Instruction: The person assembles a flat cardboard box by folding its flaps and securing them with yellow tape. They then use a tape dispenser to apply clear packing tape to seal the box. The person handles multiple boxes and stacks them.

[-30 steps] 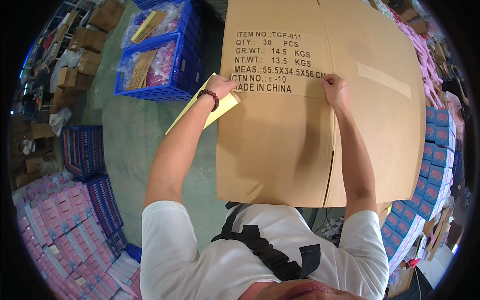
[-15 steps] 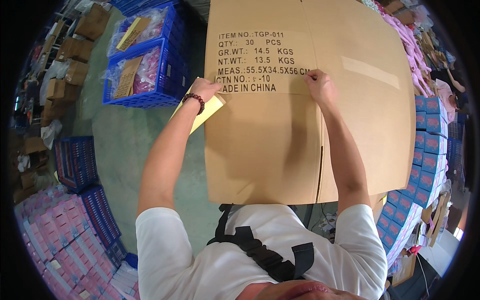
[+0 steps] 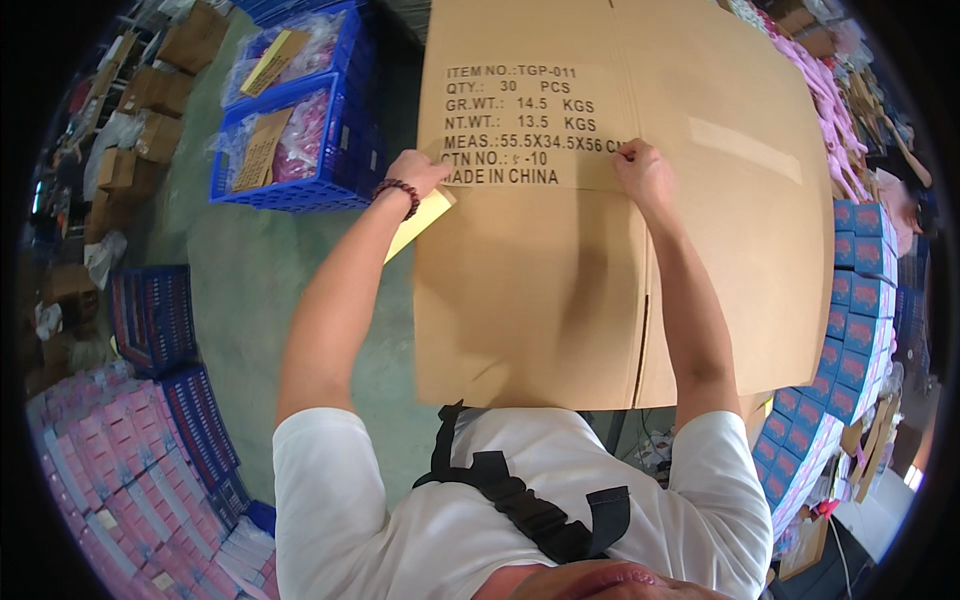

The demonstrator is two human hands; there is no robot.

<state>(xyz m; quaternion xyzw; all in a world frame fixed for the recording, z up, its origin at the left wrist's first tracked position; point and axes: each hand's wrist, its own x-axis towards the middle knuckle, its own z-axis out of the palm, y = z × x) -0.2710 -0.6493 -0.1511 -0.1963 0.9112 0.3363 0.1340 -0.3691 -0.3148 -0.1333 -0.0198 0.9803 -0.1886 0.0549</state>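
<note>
A large brown cardboard carton (image 3: 530, 290) lies before me, reaching up to my waist. Across its upper left part is a clear label (image 3: 500, 130) with black print, its lower edge seeming to lie slack on the cardboard. My left hand (image 3: 415, 172), with a dark bead bracelet (image 3: 398, 188) at the wrist, is closed at the label's lower left corner. A yellow sheet (image 3: 425, 220) sticks out below those fingers, partly hidden. At the label's right edge my right hand (image 3: 648, 178) is closed in a pinch. A paler tape strip (image 3: 745, 148) runs right of it.
Blue crates (image 3: 290, 195) with bagged pink goods and cardboard pieces stand at the far left. Pink boxes (image 3: 130, 480) and dark blue crates (image 3: 150, 310) are stacked nearer on the left. Blue boxes (image 3: 862, 295) are piled on the right, past the carton's edge.
The carton and label sit slightly further right in view. My left hand has shifted a little right with the yellow sheet, less of which shows. My right hand keeps its pinch.
</note>
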